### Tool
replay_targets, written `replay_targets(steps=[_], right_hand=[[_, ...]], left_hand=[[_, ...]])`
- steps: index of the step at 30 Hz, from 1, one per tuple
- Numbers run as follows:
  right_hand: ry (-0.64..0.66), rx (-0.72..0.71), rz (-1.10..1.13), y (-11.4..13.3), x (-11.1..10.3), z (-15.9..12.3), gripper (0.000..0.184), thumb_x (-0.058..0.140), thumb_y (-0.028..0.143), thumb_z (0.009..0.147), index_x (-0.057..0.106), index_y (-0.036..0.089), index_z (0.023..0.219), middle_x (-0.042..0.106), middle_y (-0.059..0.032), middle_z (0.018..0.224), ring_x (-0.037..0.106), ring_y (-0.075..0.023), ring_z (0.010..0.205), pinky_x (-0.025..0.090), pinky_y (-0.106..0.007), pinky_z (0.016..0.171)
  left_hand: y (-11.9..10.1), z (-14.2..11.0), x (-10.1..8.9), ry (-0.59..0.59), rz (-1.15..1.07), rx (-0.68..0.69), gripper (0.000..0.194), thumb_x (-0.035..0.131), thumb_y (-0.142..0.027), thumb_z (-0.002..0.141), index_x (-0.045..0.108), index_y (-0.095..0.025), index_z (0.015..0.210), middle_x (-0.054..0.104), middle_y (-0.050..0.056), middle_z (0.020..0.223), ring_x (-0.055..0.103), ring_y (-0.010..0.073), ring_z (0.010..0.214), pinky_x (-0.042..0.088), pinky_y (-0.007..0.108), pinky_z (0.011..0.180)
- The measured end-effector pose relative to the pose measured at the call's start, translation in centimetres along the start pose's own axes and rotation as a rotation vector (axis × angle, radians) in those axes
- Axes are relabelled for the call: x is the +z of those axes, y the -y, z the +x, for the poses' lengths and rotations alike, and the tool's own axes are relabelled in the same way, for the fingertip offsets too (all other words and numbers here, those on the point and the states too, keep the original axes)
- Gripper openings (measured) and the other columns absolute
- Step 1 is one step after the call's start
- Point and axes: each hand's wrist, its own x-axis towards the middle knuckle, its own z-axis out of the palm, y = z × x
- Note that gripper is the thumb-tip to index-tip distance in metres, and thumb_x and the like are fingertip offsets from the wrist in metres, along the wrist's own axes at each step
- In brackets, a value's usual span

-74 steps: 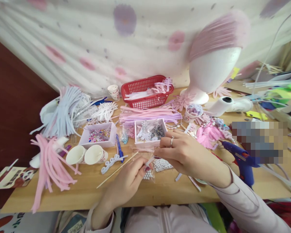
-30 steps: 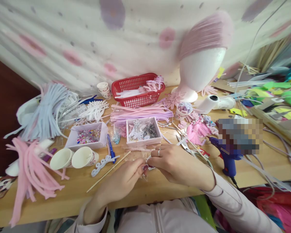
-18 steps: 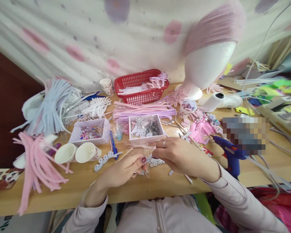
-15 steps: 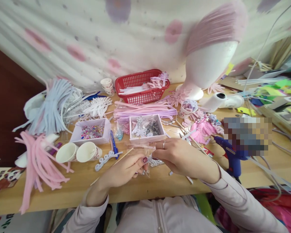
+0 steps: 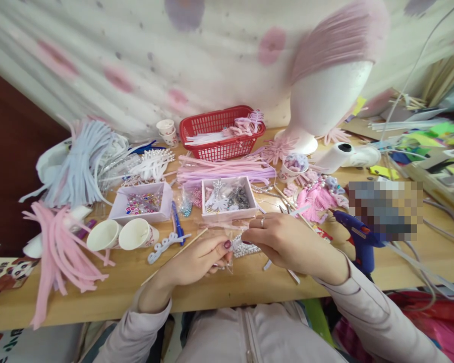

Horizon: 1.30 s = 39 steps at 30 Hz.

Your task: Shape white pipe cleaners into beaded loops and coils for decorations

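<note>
My left hand [image 5: 202, 259] is closed in a pinch, thumb on top, over the front part of the table. A short pale pipe cleaner [image 5: 232, 246] shows by its thumb tip, mostly hidden by the fingers. To its right, my right hand [image 5: 285, 244], with a ring on it, has its fingers bent together; what lies between them is hidden. Under and between the hands lies a clear bag of silvery pearl beads [image 5: 245, 247]. Left of my left hand are a curled pale pipe cleaner piece [image 5: 164, 248], a thin wooden stick [image 5: 191, 243] and a blue pen [image 5: 177, 224].
Behind the hands stand a box of charms [image 5: 229, 217], a box of gems [image 5: 139, 218] and a red basket [image 5: 227, 150]. Paper cups [image 5: 136, 236] and pink pipe cleaners [image 5: 62, 252] are at left. A blue glue gun [image 5: 361, 237], scissors [image 5: 293, 217] and a foam head [image 5: 325, 101] are at right.
My right hand has moved slightly right, away from my left fingertips, showing more of the pearl bag. Earlier, the pale pipe cleaner showed between both hands. The view has shifted with my head.
</note>
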Motion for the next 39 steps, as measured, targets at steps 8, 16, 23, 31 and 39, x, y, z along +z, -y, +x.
replay_targets(steps=[8, 16, 23, 31, 39], right_hand=[[0.065, -0.026, -0.05, 0.9, 0.1, 0.6, 0.022, 0.048, 0.001, 0.086, 0.063, 0.016, 0.082, 0.06, -0.003, 0.071, 0.05, -0.0161, 0.065, 0.027, -0.029, 0.06], [-0.016, 0.026, 0.041, 0.2, 0.3, 0.1, 0.023, 0.046, 0.004, 0.091, 0.065, 0.017, 0.085, 0.063, -0.0044, 0.077, 0.054, -0.0166, 0.069, 0.03, -0.027, 0.062], [-0.058, 0.052, 0.063, -0.6, 0.5, -0.5, 0.024, 0.044, 0.01, 0.094, 0.067, 0.016, 0.091, 0.063, -0.0058, 0.075, 0.055, -0.0174, 0.067, 0.031, -0.027, 0.061], [-0.089, 0.136, 0.244, -0.2, -0.3, -0.6, 0.026, 0.044, 0.018, 0.097, 0.068, 0.015, 0.088, 0.063, -0.0047, 0.067, 0.055, -0.0164, 0.062, 0.034, -0.026, 0.059], [-0.114, 0.166, 0.461, 1.0, -0.1, -0.7, 0.024, 0.044, 0.019, 0.097, 0.061, 0.017, 0.08, 0.057, 0.0009, 0.064, 0.05, -0.0117, 0.057, 0.036, -0.023, 0.057]], left_hand=[[1.0, 0.2, 0.4, 0.047, -0.031, -0.044, 0.04, 0.05, -0.059, 0.088, 0.054, -0.021, 0.075, 0.042, -0.005, 0.063, 0.032, 0.0091, 0.049, 0.026, 0.021, 0.044], [1.0, 0.1, -0.6, 0.069, -0.063, -0.056, 0.045, 0.047, -0.066, 0.087, 0.052, -0.021, 0.089, 0.043, -0.005, 0.066, 0.034, 0.0075, 0.048, 0.028, 0.023, 0.046], [2.3, -0.5, -1.7, -0.027, -0.251, -0.068, 0.048, 0.06, -0.064, 0.08, 0.055, -0.018, 0.093, 0.037, -0.007, 0.064, 0.03, 0.0074, 0.051, 0.027, 0.021, 0.044], [2.7, -0.6, -1.4, -0.237, -0.409, 0.28, 0.028, 0.072, -0.041, 0.081, 0.065, -0.018, 0.095, 0.056, -0.003, 0.063, 0.052, 0.0078, 0.05, 0.044, 0.02, 0.05], [2.1, -0.1, 1.1, -0.61, -0.461, 0.683, 0.005, 0.073, -0.025, 0.083, 0.072, -0.021, 0.085, 0.067, 0.0, 0.084, 0.062, 0.0091, 0.066, 0.056, 0.023, 0.065]])
